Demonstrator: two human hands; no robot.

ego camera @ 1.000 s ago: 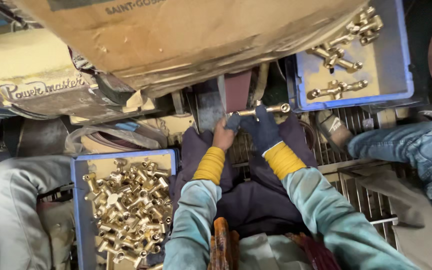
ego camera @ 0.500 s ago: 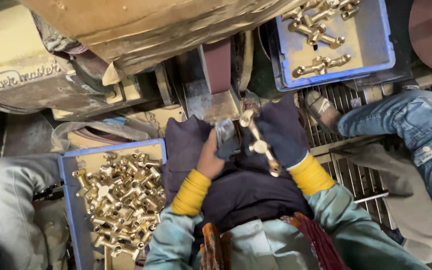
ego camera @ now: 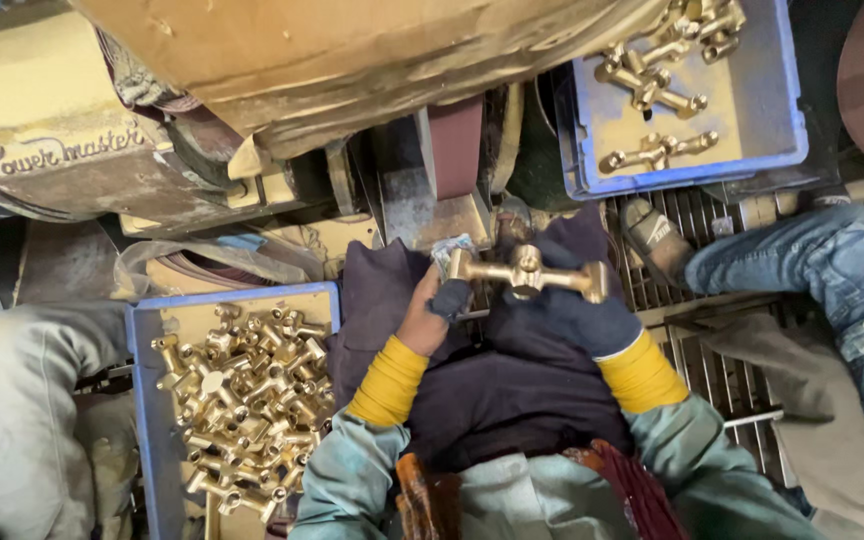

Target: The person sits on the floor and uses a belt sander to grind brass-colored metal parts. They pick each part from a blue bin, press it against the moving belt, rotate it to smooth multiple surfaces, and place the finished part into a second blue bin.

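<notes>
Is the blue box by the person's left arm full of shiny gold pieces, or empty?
Nearly full. The blue crate holds a jumbled heap of brass fittings covering most of its floor; only a bare strip near the top edge shows.

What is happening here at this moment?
A seated person holds a brass fitting level in both hands, just in front of a sanding belt. The left hand grips its left end, the gloved right hand supports it from below. A blue tray at the left is piled with similar fittings. Another blue tray at the upper right holds only a few.
</notes>
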